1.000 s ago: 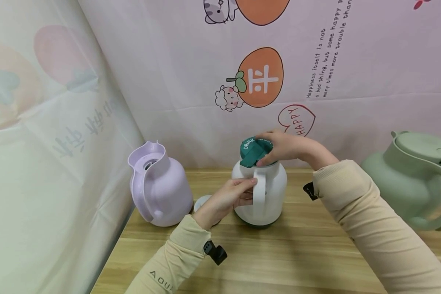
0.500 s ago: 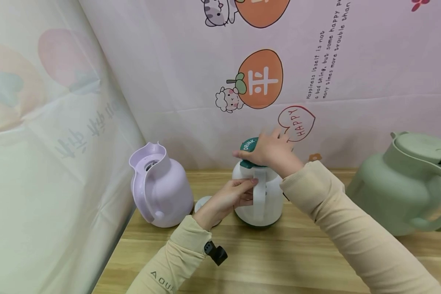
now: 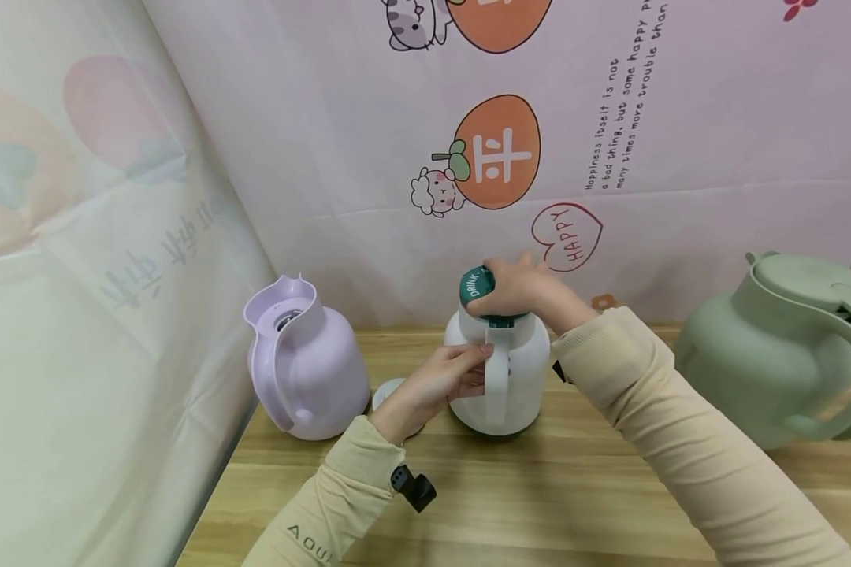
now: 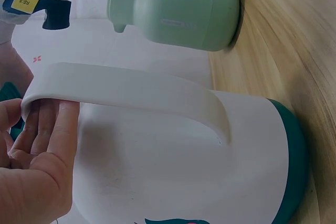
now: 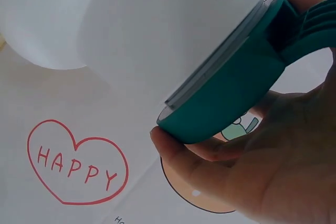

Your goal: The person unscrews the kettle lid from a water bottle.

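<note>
Lid work at the centre of the head view: our right hand [image 3: 521, 287] curls its grip round the green lid [image 3: 479, 289] atop the white jug [image 3: 499, 378], while our left hand [image 3: 436, 383] wraps its grip round the jug's handle [image 3: 496, 386] to steady it on the table [image 3: 539, 504]. We judge the lid is being turned; the next move calls for a firm hold on the handle. The lilac jug [image 3: 305, 362] at left stands uncapped, contents not visible; the green jug [image 3: 773, 354] at right is lidded.
</note>
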Action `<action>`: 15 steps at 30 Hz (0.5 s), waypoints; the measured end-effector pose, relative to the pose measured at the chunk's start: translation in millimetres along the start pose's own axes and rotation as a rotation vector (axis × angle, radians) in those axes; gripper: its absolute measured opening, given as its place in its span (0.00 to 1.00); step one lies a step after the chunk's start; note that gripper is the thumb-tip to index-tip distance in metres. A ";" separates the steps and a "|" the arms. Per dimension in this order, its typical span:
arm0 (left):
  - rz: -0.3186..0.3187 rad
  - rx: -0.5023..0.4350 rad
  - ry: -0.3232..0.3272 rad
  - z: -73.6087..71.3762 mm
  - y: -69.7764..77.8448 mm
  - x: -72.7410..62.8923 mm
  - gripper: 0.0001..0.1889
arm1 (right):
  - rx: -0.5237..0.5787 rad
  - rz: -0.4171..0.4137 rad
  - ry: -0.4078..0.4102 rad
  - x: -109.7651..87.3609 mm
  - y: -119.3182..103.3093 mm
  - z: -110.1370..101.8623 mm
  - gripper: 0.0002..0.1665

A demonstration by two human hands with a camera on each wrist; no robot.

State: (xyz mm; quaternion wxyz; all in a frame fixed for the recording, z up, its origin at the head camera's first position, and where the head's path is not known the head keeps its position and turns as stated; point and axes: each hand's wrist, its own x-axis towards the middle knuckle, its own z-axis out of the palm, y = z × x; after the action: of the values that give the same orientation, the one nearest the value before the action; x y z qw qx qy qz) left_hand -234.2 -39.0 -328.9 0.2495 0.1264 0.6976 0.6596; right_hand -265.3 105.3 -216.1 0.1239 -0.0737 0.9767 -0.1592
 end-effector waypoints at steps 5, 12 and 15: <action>-0.003 -0.001 0.000 -0.6 0.1 0.1 0.22 | 0.001 0.008 -0.013 -1.6 -0.1 1.0 0.51; 0.001 -0.014 -0.008 -1.1 1.1 -1.1 0.23 | 0.045 0.010 0.027 -0.4 0.6 5.7 0.53; -0.001 -0.014 -0.002 -1.0 0.6 -0.7 0.23 | 0.050 -0.019 0.038 1.3 3.1 5.6 0.51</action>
State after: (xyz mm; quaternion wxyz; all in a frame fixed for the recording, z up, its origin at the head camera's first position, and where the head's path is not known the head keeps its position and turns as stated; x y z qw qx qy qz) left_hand -234.3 -40.2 -328.1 0.2514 0.1253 0.6928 0.6641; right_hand -265.4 106.3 -222.5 0.1056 -0.0770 0.9738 -0.1859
